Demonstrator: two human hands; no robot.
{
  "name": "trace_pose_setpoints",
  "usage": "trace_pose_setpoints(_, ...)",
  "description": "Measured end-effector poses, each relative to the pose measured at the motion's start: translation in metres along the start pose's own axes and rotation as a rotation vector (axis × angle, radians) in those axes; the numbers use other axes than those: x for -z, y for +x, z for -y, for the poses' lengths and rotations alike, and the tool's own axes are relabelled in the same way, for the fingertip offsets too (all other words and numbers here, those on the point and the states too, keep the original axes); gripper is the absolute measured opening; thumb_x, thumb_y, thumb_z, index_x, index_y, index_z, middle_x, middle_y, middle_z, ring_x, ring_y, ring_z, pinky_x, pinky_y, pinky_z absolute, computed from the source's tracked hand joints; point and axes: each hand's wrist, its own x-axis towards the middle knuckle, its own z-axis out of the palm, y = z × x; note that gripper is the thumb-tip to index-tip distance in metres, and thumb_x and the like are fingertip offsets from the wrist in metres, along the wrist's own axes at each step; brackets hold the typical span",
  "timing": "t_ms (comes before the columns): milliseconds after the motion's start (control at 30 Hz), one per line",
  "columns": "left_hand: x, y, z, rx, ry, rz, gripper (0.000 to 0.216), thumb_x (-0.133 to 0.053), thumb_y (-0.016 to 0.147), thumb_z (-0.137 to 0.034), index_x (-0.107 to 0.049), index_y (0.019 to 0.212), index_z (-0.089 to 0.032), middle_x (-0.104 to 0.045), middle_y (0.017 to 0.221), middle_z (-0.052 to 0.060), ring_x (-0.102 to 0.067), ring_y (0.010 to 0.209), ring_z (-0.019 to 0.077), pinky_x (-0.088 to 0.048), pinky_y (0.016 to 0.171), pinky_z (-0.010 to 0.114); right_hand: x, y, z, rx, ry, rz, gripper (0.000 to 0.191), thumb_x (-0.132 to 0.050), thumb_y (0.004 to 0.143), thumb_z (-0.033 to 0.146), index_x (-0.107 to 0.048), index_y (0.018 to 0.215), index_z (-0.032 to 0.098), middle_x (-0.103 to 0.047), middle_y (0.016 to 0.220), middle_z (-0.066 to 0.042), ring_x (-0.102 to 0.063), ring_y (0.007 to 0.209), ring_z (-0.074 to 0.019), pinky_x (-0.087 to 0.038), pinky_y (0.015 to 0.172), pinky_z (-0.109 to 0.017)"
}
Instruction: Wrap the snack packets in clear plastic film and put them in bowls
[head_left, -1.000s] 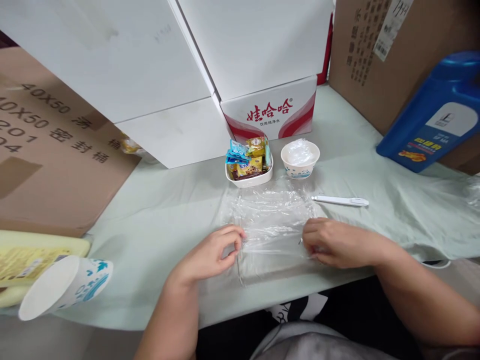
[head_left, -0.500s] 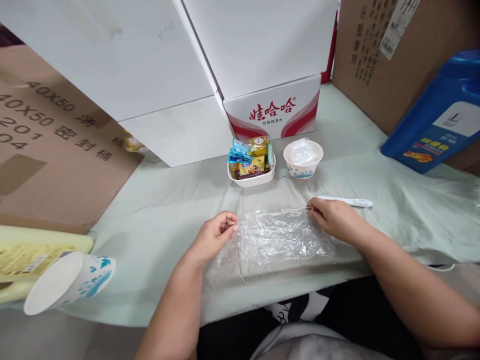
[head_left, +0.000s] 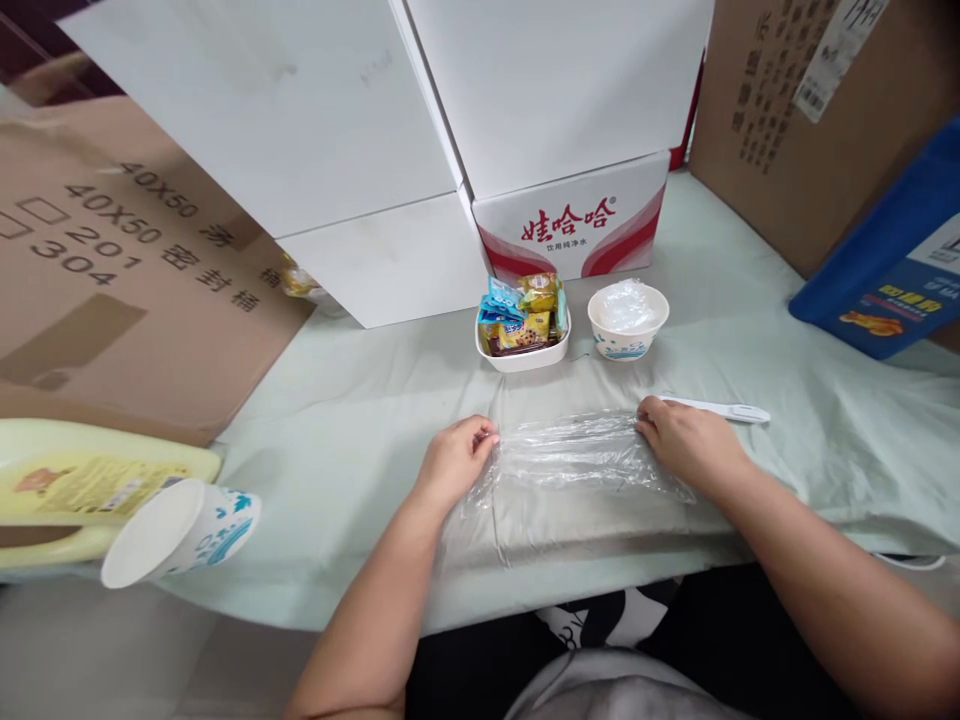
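Observation:
A crinkled sheet of clear plastic film [head_left: 577, 460] lies folded into a narrow band on the pale green cloth [head_left: 360, 440] in front of me. My left hand [head_left: 454, 462] pinches its left end with closed fingers. My right hand [head_left: 686, 440] pinches the film's upper right end, fingers curled. Just beyond the film stand a white dish of wrapped snacks [head_left: 525, 330] and a small paper bowl [head_left: 628, 322] with clear plastic inside. A white pen-like tool [head_left: 724, 409] lies right behind my right hand.
White cartons [head_left: 420, 150] and a red-and-white printed box [head_left: 574, 225] wall the back. Brown cardboard [head_left: 127, 270] lies at the left, a brown carton [head_left: 795, 110] at the right. A blue jug [head_left: 892, 270] sits far right. A yellow bottle [head_left: 82, 485] and tipped paper cup [head_left: 180, 530] lie near left.
Both hands carried the near edge of the film away from me and folded it over, so the wide sheet is now a narrow band. The view shifted slightly.

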Motion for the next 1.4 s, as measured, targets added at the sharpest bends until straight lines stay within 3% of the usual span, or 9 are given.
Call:
trace_pose_setpoints(133,0.009,0.001,0.006,0.115,0.126,-0.069,0.011,-0.064,0.08,-0.025,-0.066,0.091,-0.023,-0.069,0.081,0.001,-0.065,0.071,0.0176,-0.048,0.067,0.028,-0.001,0.001,-0.002,-0.019,0.011,0.004,0.018,-0.045,0.097,0.032,-0.057,0.101,0.019,-0.073,0.092,-0.008,-0.067,0.08,-0.0233,-0.028,0.055,-0.029)
trace_pose_setpoints(300,0.02,-0.008,-0.001,-0.036,0.222,-0.519,0.016,-0.058,0.084,-0.018,-0.066,0.098,-0.019,-0.068,0.099,0.008,-0.066,0.083,0.0212,-0.053,0.076,0.035,-0.001,0.001,-0.001,-0.013,0.003,-0.005,0.018,-0.044,0.097,0.031,-0.057,0.101,0.019,-0.072,0.093,-0.007,-0.067,0.08,-0.024,-0.028,0.055,-0.03)
trace_pose_setpoints(467,0.007,-0.02,-0.03,-0.666,0.068,0.08,0.033,-0.064,0.088,-0.03,-0.061,0.121,-0.024,-0.064,0.127,0.008,-0.054,0.126,0.0243,-0.046,0.105,0.042,-0.001,0.002,0.001,-0.009,-0.005,0.01,0.02,-0.044,0.098,0.032,-0.057,0.104,0.018,-0.072,0.094,-0.008,-0.067,0.081,-0.0231,-0.031,0.056,-0.028)
trace_pose_setpoints(600,-0.001,-0.02,-0.033,-0.609,0.16,0.379,0.06,-0.071,0.082,-0.036,-0.049,0.138,-0.026,-0.039,0.154,0.008,-0.027,0.146,0.0277,-0.029,0.118,0.049,0.005,0.003,-0.009,-0.085,0.019,-0.049,0.021,-0.047,0.096,0.03,-0.061,0.107,0.018,-0.07,0.099,-0.01,-0.067,0.081,-0.0233,-0.038,0.06,-0.029)
trace_pose_setpoints(800,0.0,-0.019,-0.031,-0.551,0.164,0.415,0.063,-0.067,0.084,-0.042,-0.047,0.141,-0.025,-0.031,0.158,0.01,-0.02,0.148,0.0279,-0.021,0.12,0.05,0.011,-0.005,-0.011,0.102,0.226,-0.397,0.033,-0.044,0.097,0.035,-0.065,0.113,0.015,-0.067,0.109,-0.015,-0.062,0.1,-0.0284,-0.049,0.082,-0.04)
trace_pose_setpoints(967,0.005,-0.011,-0.02,-0.505,0.21,0.405,0.06,-0.06,0.088,-0.045,-0.042,0.144,-0.032,-0.026,0.16,0.005,-0.015,0.149,0.0279,-0.012,0.12,0.054,-0.014,-0.01,0.015,0.682,0.214,-0.057,0.077,-0.056,0.083,0.066,-0.048,0.142,0.017,-0.045,0.148,-0.018,-0.034,0.14,-0.0367,-0.027,0.11,-0.059)
trace_pose_setpoints(1133,0.026,0.003,0.021,-0.112,0.319,0.145,0.05,-0.055,0.089,-0.034,-0.052,0.137,-0.023,-0.036,0.154,0.014,-0.022,0.145,0.0381,-0.021,0.113,0.064,-0.024,-0.007,0.009,0.635,0.165,0.015,0.103,-0.058,0.071,0.079,-0.038,0.148,0.013,-0.03,0.156,-0.021,-0.014,0.146,-0.0406,-0.015,0.114,-0.062)
trace_pose_setpoints(1233,0.035,-0.001,0.02,-0.155,0.189,-0.115,0.034,-0.054,0.089,-0.027,-0.062,0.12,-0.018,-0.053,0.135,0.015,-0.045,0.131,0.0313,-0.036,0.11,0.05,-0.014,-0.01,0.002,0.64,0.181,-0.007,0.101,-0.065,0.069,0.074,-0.042,0.146,0.014,-0.029,0.156,-0.021,-0.014,0.146,-0.0413,-0.017,0.114,-0.061)
trace_pose_setpoints(1400,0.037,-0.019,-0.012,-0.489,-0.045,0.367,0.024,-0.075,0.074,-0.035,-0.066,0.093,-0.023,-0.061,0.105,0.005,-0.056,0.104,0.0222,-0.047,0.093,0.035,0.012,-0.023,-0.002,0.722,0.252,0.023,0.049,-0.076,0.072,0.044,-0.064,0.113,0.02,-0.055,0.131,-0.013,-0.044,0.125,-0.0336,-0.038,0.101,-0.049)
